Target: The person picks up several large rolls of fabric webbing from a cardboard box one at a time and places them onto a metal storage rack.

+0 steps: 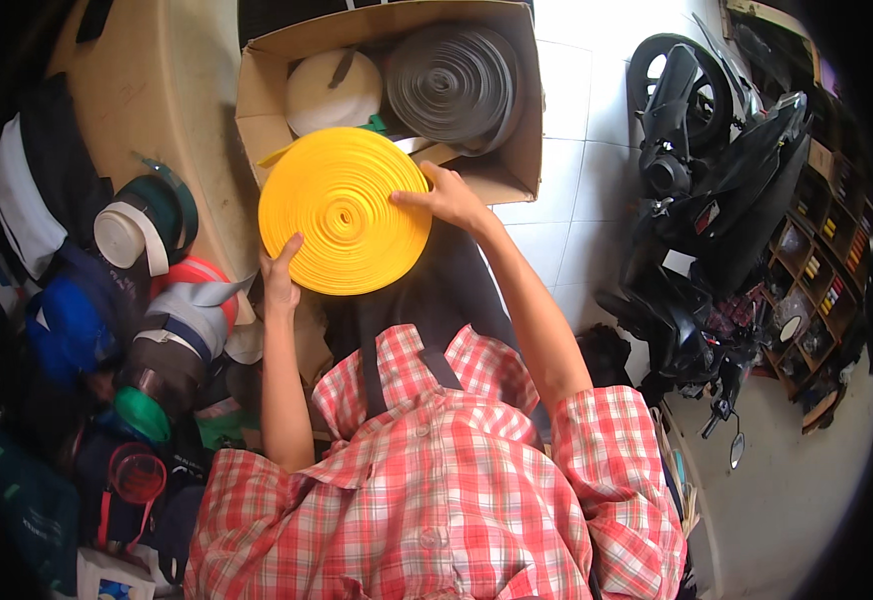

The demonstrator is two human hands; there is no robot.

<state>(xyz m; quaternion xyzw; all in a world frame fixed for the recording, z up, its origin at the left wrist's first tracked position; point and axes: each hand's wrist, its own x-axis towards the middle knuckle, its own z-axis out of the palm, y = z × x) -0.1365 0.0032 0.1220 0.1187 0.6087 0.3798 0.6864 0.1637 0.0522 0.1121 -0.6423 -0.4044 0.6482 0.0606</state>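
Note:
Between my two hands is a large flat roll of yellow webbing strap (pixel 342 240), its coiled face turned up. My left hand (pixel 282 275) grips its lower left edge, thumb on the face and fingers hidden underneath. On the upper right edge my right hand (pixel 442 197) holds it the same way. The roll overlaps the near side of an open cardboard box (pixel 519 185). Inside that box lie a big grey strap roll (pixel 447 85) and a cream roll (pixel 332 95) with a dark strip across its top.
To the left are a tan panel (pixel 172 110), a white strap roll (pixel 120 238), a dark green roll (pixel 169 205) and several more rolls and bags. A black motorcycle (pixel 702 190) stands on the right, beside a wooden compartment rack (pixel 807 290). White floor tiles (pixel 562 110) lie between box and motorcycle.

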